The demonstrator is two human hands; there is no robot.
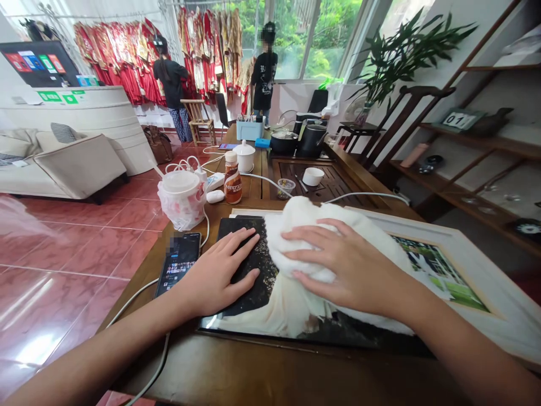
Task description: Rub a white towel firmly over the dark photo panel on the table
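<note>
Right hand (350, 265) is pressing down on a bunched white cloth (306, 239), fingers spread over the top, not closed around it! Left hand (220, 273) lies open and flat, fingers together, just beside it. Both are working on a large white-framed picture (459, 254) lying on the wooden table (253, 372), with a smartphone (180, 262) right by the left hand and a Nescafé bottle (233, 179) beyond!

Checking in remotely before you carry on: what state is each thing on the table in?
framed picture, lying flat
left hand, open, pressing flat on it
right hand, open, pressing on the cloth
white cloth, bunched up
smartphone, screen lit
Nescafe bottle, capped
white lidded pot, lid on
</note>
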